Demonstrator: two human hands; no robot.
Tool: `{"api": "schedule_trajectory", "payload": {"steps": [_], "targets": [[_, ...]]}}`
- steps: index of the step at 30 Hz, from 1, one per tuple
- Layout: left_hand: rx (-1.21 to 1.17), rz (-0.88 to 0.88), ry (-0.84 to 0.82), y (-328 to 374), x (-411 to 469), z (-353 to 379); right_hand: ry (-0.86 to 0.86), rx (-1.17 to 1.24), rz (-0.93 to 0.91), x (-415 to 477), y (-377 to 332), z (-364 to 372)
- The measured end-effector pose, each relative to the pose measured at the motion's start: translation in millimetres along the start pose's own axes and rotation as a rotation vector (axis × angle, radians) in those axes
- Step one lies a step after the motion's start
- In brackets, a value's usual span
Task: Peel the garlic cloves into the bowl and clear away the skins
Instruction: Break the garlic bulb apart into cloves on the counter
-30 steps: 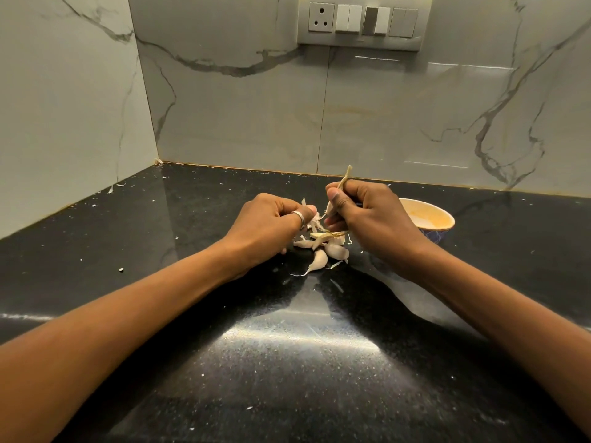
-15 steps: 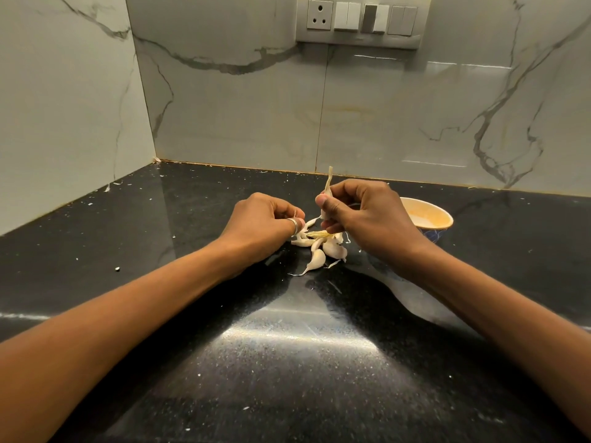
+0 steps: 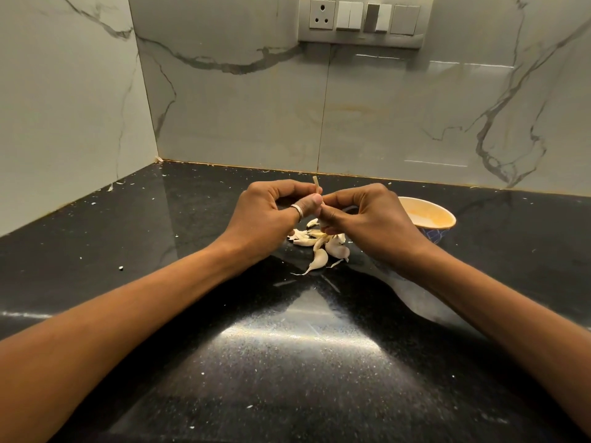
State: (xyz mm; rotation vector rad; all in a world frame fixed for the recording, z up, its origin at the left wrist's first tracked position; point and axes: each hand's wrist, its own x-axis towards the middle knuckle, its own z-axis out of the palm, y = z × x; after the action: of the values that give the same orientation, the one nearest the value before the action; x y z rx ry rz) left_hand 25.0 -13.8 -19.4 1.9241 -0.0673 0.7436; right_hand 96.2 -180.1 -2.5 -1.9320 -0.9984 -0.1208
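Note:
Both hands meet above a small pile of unpeeled garlic cloves [image 3: 319, 247] on the black counter. My right hand [image 3: 367, 219] pinches a garlic clove [image 3: 322, 219] whose thin dry stem [image 3: 316, 185] sticks up between the hands. My left hand [image 3: 271, 215], with a ring on the thumb, has its thumb and fingertips on the same clove. Most of that clove is hidden by the fingers. A small bowl [image 3: 443, 223] with a pale orange inside stands just behind my right hand.
The black speckled counter [image 3: 287, 362] runs into a corner of marble-look walls at the left and back. Small flakes of skin lie scattered on the counter near the back left. A socket and switch panel [image 3: 363, 22] sits high on the back wall.
My left hand has lifted off the pile and come up to meet my right hand at the clove. The stem now points straighter up.

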Motion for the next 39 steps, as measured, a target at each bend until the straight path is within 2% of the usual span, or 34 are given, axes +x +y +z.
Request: {"api": "schedule_trajectory", "payload": {"steps": [6,19,39], "targets": [[-0.087,-0.056,0.008,0.8,0.4,-1.1,-0.057,-0.004,0.009,0.8,3.0,2.7],[-0.182,-0.113,-0.056,3.3,-2.1,-1.4,-0.058,0.023,0.024,2.2,7.8,2.9],[-0.187,-0.109,-0.1,9.4,-6.2,-1.8,0.032,0.024,0.02,-1.3,-1.5,4.2]]}}
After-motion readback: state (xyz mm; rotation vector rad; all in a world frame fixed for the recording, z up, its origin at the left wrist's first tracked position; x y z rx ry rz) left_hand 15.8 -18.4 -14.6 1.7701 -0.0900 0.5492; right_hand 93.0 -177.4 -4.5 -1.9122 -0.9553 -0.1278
